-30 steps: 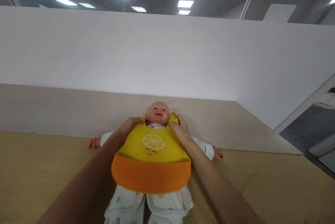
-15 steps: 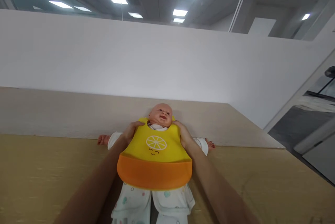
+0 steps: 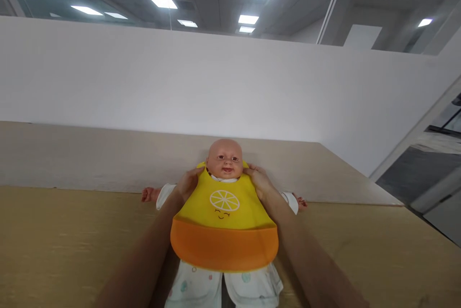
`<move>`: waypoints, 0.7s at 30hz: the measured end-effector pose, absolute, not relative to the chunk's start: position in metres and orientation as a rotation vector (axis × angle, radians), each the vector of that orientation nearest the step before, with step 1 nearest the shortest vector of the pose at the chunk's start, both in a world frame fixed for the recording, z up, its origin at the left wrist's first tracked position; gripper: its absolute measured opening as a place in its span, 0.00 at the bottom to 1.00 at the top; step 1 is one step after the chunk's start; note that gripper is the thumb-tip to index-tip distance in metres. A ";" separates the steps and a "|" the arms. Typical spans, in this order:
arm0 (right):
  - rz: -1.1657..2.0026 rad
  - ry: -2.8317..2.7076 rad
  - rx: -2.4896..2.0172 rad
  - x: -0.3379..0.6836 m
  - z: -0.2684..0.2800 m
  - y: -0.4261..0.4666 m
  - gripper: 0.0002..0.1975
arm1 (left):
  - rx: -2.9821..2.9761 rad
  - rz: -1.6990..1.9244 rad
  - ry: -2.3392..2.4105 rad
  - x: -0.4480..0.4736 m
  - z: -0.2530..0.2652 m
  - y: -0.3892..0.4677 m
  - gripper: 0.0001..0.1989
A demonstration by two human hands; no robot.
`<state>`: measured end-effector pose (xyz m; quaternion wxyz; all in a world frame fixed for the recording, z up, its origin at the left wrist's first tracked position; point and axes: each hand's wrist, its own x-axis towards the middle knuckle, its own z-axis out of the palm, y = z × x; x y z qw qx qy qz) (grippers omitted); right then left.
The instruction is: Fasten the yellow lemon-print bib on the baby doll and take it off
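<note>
A baby doll [image 3: 225, 150] in white patterned clothes faces me, its arms stretched out to both sides. Over its chest spreads a yellow bib [image 3: 201, 209] with a white citrus slice and a small smiling face. An orange catch pocket [image 3: 223, 248] forms the bib's lower part. My left hand [image 3: 188, 183] is closed on the bib's upper edge beside the doll's neck. On the opposite side of the neck, my right hand [image 3: 261, 182] pinches the other upper edge. The fingertips of both hands are partly hidden behind the bib and the head.
The doll rests on a wooden surface [image 3: 72, 240], with a paler beige strip [image 3: 90, 156] behind it. A white wall [image 3: 180, 82] rises at the back, topped by glass panes. At the far right is a gap showing a grey floor [image 3: 406, 168].
The doll's head has come more upright and faces me more directly. The doll, bib and both hands appear slightly further right, while the view has also shifted a little. Both hands keep hold of the bib.
</note>
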<state>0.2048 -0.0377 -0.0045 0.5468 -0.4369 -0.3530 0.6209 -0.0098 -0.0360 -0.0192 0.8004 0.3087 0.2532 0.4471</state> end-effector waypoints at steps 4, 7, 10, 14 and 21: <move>1.492 -0.813 -1.112 0.206 0.000 -0.030 0.04 | 0.650 0.977 0.511 -0.010 -0.019 -0.038 0.18; 1.614 -0.783 -1.139 0.207 0.004 -0.023 0.05 | 0.663 1.002 0.500 -0.009 -0.019 -0.039 0.19; 1.721 -0.767 -1.110 0.206 0.005 -0.018 0.05 | 0.667 1.026 0.503 -0.008 -0.019 -0.038 0.19; 1.782 -0.749 -1.129 0.202 0.002 -0.018 0.05 | 0.683 1.008 0.484 -0.008 -0.021 -0.036 0.20; 1.708 -0.922 -1.186 0.198 0.004 -0.017 0.04 | 0.671 0.981 0.487 -0.011 -0.021 -0.038 0.22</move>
